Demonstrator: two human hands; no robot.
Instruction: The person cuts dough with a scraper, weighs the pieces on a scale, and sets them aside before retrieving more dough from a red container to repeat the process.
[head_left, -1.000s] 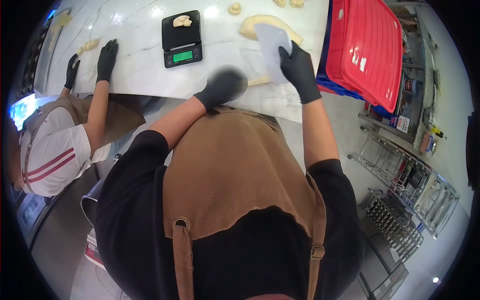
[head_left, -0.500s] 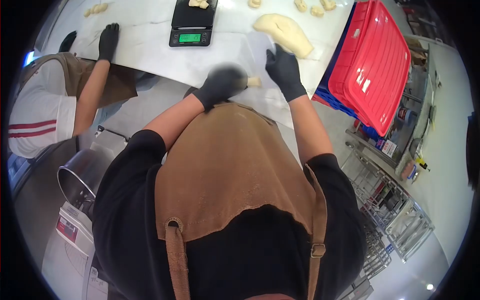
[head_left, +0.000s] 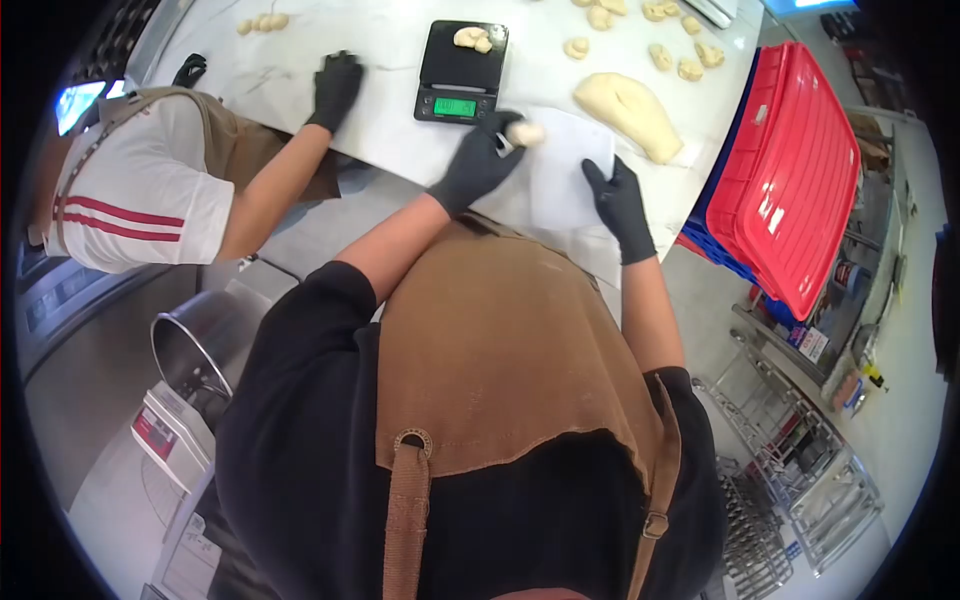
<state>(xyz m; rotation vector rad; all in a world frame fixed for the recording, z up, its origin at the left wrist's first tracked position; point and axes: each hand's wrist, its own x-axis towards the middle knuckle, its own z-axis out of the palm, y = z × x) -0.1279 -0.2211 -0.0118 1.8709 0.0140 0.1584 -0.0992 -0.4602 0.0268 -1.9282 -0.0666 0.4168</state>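
My left hand (head_left: 478, 168), black-gloved, is closed on a small piece of dough (head_left: 525, 134) in front of the scale. In my right hand (head_left: 624, 212), also gloved, is a white flat dough scraper (head_left: 568, 185), gripped by its right edge. Just beyond the scraper lies a large pale slab of dough (head_left: 632, 112). The black digital scale (head_left: 460, 72) has a lit green display and bears pieces of dough (head_left: 472, 39) on its plate.
Several small dough pieces (head_left: 690, 69) lie at the far right of the marble table (head_left: 400, 135). Another row of dough balls (head_left: 263, 23) sits far left. A co-worker's gloved hand (head_left: 338, 88) is over the table at left. Red lidded crates (head_left: 790, 180) stand right.
The view has shifted, so the table shows further right. My left hand has lifted toward the scale with the dough piece. The scraper now shows flatter and broader in my right hand.
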